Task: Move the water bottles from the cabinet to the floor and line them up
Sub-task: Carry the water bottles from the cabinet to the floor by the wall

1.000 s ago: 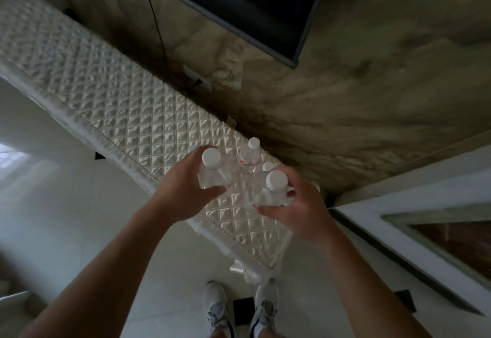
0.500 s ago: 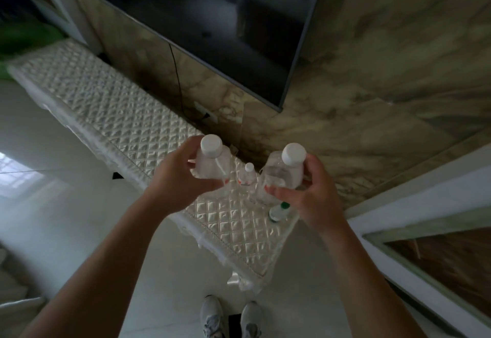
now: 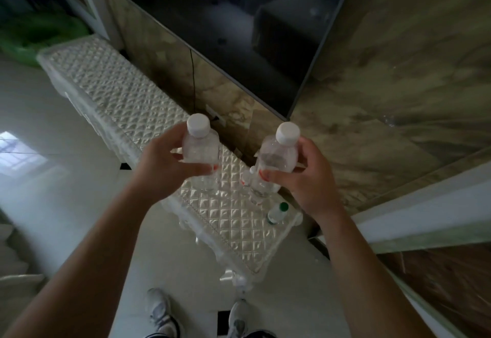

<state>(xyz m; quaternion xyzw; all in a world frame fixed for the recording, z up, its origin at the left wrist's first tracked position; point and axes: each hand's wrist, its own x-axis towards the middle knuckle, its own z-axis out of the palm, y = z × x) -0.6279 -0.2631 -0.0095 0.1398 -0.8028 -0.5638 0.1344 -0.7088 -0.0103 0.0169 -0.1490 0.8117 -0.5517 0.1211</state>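
Note:
My left hand (image 3: 164,163) grips a clear water bottle with a white cap (image 3: 199,142), held upright above the cabinet. My right hand (image 3: 305,178) grips a second clear bottle with a white cap (image 3: 279,154), also lifted. Below them the low cabinet (image 3: 127,98) has a quilted cream cover. A small bottle with a white cap (image 3: 248,177) stands on it, mostly hidden behind the right-hand bottle. A bottle with a green cap (image 3: 277,213) stands near the cabinet's right end.
A dark television (image 3: 239,32) hangs on the marble wall above the cabinet. Pale glossy floor tiles (image 3: 66,178) lie to the left and below, with my two shoes (image 3: 162,313) at the bottom. A white step and wooden floor (image 3: 438,279) are at the right.
Both hands have lifted their bottles off the cabinet top and raised them higher and further apart. The view has tilted up, showing more of the television.

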